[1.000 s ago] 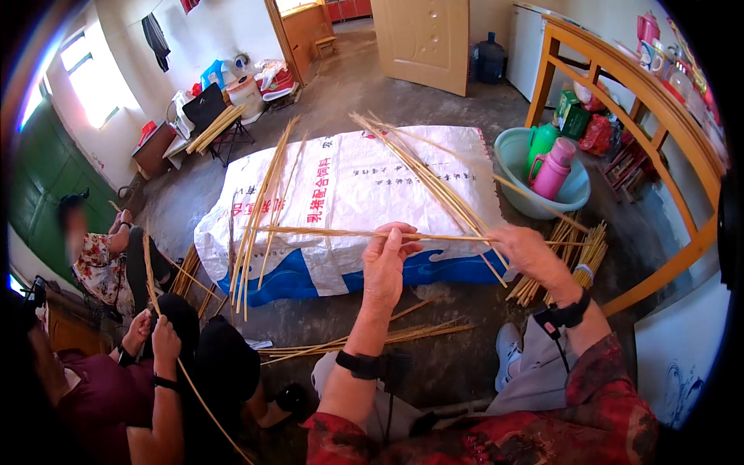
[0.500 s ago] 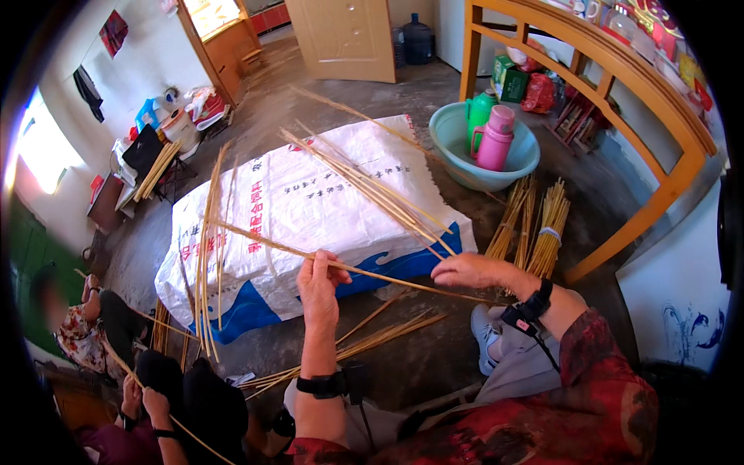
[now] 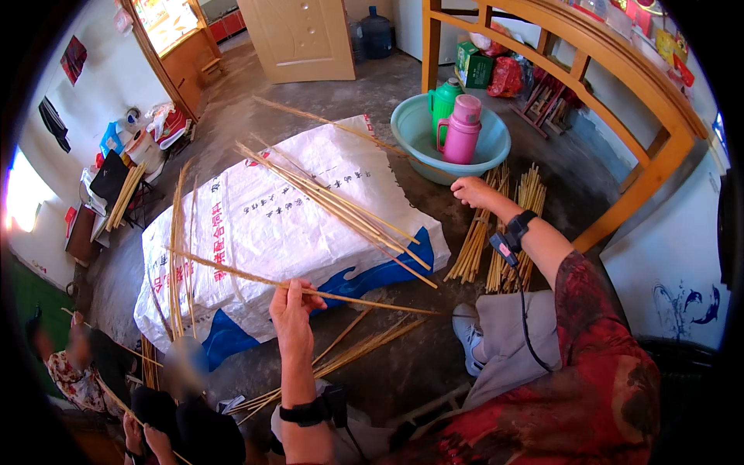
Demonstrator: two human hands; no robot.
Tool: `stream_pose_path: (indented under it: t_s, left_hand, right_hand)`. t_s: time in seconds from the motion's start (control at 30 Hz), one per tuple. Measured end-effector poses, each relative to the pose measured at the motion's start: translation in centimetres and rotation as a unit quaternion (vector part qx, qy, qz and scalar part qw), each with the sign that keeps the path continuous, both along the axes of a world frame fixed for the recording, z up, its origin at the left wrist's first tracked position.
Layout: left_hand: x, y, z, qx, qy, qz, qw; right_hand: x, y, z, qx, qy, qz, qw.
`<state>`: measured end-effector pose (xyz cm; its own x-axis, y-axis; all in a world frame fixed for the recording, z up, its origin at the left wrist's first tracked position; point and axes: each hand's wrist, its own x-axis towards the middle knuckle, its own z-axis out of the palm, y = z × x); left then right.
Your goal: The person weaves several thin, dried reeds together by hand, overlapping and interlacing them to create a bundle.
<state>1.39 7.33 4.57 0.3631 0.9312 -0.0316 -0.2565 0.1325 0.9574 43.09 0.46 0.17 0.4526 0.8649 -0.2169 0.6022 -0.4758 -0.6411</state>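
One stalk (image 3: 364, 301) extends either side of the pinching left hand (image 3: 292, 311), right hand (image 3: 474, 193) curled, hold unclear.

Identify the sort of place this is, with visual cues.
Likely a room in a home, doubling as a workspace: a pink flask stands in a basin, cloths hang by the wall, and long stalks lie across a white sack.

Long, thin golden-tan straw stalk (image 3: 364, 301), brush-tipped at left end: pinched mid-length in fingers (image 3: 293, 290) of left hand (image 3: 292, 314), slanting, left portion above white-and-blue woven-plastic sheet (image 3: 391, 198). Second long, pale-tan straw stalk (image 3: 341, 127): stretching across sheet's far edge, right end near right hand (image 3: 474, 194); contact unclear.
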Motion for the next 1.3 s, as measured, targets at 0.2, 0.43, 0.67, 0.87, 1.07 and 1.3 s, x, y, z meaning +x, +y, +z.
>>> stream_pose_path:
  t_s: [0.2, 0.43, 0.67, 0.87, 1.07, 1.3]
  left_hand:
    - [0.1, -0.4, 0.1, -0.014, 0.074, 0.018, 0.997]
    - [0.0, 0.9, -1.9, -0.059, 0.098, 0.045, 0.992]
    - [1.0, 1.7, -2.7, -0.064, 0.119, 0.064, 0.989]
    - [0.4, 1.4, -2.6, -0.088, 0.151, 0.091, 0.980]
    - [0.3, 1.1, -1.9, -0.072, 0.191, 0.072, 0.976]
    - [0.3, 0.5, -1.0, -0.039, 0.201, 0.043, 0.978]
  right_hand:
    - [4.0, 4.8, -7.5, 0.104, -0.173, -0.003, 0.979]
    - [6.4, 13.7, -10.5, 0.080, -0.243, 0.004, 0.967]
    - [7.9, 19.8, -13.7, 0.087, -0.270, 0.006, 0.959]
    - [7.4, 22.4, -13.9, 0.017, -0.330, 0.006, 0.944]
    - [6.0, 21.5, -13.8, 0.010, -0.298, -0.009, 0.954]
    - [2.1, 18.7, -2.4, 0.157, -0.106, 0.095, 0.977]
